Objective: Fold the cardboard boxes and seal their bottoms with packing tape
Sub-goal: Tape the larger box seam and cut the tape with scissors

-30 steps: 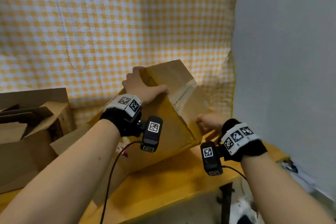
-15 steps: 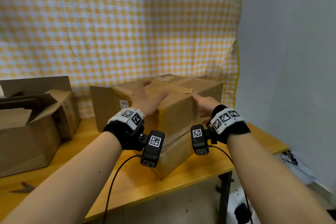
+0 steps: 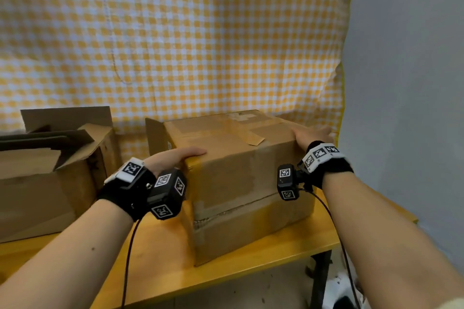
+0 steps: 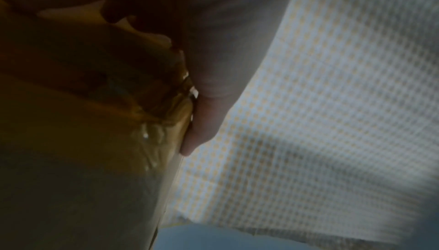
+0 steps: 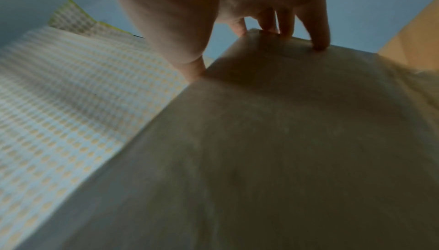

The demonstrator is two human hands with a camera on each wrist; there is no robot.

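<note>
A closed cardboard box point(image 3: 241, 183) stands upright on the yellow wooden counter point(image 3: 263, 256), one vertical corner turned toward the viewer. Its top flaps lie flat and are crossed by a strip of brown packing tape point(image 3: 247, 134), whose near end curls loose. The left hand point(image 3: 175, 157) rests palm-down on the near left corner of the box top; its grip is flat, fingers straight along the edge, as the left wrist view confirms with a fingertip lying against the taped edge. The right hand point(image 3: 310, 133) lies on the far right corner of the same top; in the right wrist view the right fingers point(image 5: 318, 34) bend over the far edge and the thumb presses the nearer edge, so this grip is clamped lightly on the box corner. Between the two hands lies the taped seam. To the left of the left hand, well apart, stands an open cardboard box point(image 3: 50, 178) with its flaps raised. Behind both hands hangs a yellow-and-white checked cloth point(image 3: 175, 45); beyond the right hand is a grey wall point(image 3: 406, 83).
</note>
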